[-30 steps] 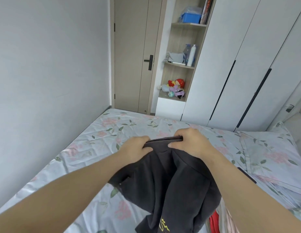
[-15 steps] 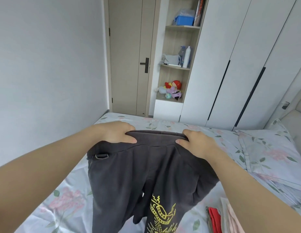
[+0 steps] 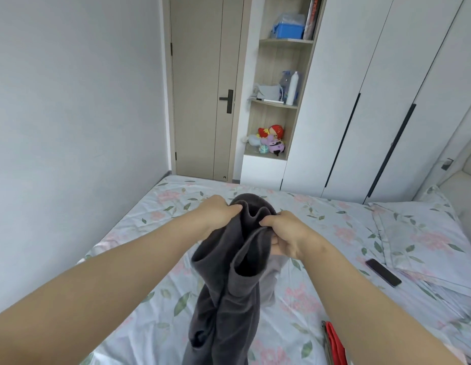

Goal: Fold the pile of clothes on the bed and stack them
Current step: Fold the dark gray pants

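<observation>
I hold a dark grey pair of trousers [image 3: 224, 291] up above the bed [image 3: 155, 320]. My left hand [image 3: 216, 214] grips one side of the waistband and my right hand [image 3: 287, 235] grips the other, close together, so the waistband bunches into folds between them. The legs hang straight down in front of me, out of the bottom of the view. At the bottom right edge lies part of the clothes pile, a red garment [image 3: 334, 343] next to a grey strip.
A dark phone [image 3: 383, 272] lies on the floral sheet to the right, beside a pillow [image 3: 424, 238]. A wall runs along the left side of the bed. Beyond the bed stand a door [image 3: 202, 88], open shelves [image 3: 279, 101] and white wardrobes [image 3: 374, 96].
My hands have come together, bunching the waistband that was stretched wide half a second ago. The trousers now hang narrow and folded lengthwise, and the yellow print is no longer visible.
</observation>
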Tool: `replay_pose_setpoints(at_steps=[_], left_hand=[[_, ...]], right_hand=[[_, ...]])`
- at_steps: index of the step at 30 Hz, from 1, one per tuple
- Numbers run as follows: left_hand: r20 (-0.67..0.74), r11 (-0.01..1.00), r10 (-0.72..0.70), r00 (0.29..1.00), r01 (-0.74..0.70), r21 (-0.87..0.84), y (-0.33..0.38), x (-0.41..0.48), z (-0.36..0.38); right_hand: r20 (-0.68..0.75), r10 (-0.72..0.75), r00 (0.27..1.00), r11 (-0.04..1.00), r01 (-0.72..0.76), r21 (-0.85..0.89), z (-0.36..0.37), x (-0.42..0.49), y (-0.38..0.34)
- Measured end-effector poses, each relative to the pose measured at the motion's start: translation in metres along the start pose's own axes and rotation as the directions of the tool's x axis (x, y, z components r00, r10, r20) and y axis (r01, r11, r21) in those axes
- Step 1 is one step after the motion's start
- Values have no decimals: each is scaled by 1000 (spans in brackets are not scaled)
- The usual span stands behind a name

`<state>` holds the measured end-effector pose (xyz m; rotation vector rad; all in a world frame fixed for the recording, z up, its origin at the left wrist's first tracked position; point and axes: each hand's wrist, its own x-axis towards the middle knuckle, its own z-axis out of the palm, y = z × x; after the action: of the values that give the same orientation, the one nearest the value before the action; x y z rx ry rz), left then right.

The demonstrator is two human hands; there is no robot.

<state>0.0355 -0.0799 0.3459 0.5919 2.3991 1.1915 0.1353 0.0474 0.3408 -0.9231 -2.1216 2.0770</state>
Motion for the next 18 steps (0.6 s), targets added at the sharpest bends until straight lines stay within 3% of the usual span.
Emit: replay_pose_setpoints(at_steps=[4, 7, 10, 13, 15, 18], left_hand=[[215, 915, -46, 976, 127, -382, 8, -19, 3], [480, 842, 18, 877, 245, -481, 5, -32, 0], [486, 953, 147, 861, 8, -303, -1, -40, 2], [413, 980, 155, 898, -194, 53, -2, -45, 8], [356, 943, 140, 924, -234, 236, -4, -45, 9], [325, 967, 107, 940, -175, 186, -7, -43, 6]], right_hand=[[-41, 28, 999, 988, -21, 151, 5, -3, 6], [-72, 56, 996, 959, -34, 280, 4, -4, 8], [-117, 58, 991, 941, -15, 339, 8, -5, 7], [-88, 40, 995, 930, -5, 367, 12, -7, 6], [-65, 37, 997, 932, -11, 361, 11, -9, 8], [-85, 43, 995, 926, -8, 379, 12, -10, 10]])
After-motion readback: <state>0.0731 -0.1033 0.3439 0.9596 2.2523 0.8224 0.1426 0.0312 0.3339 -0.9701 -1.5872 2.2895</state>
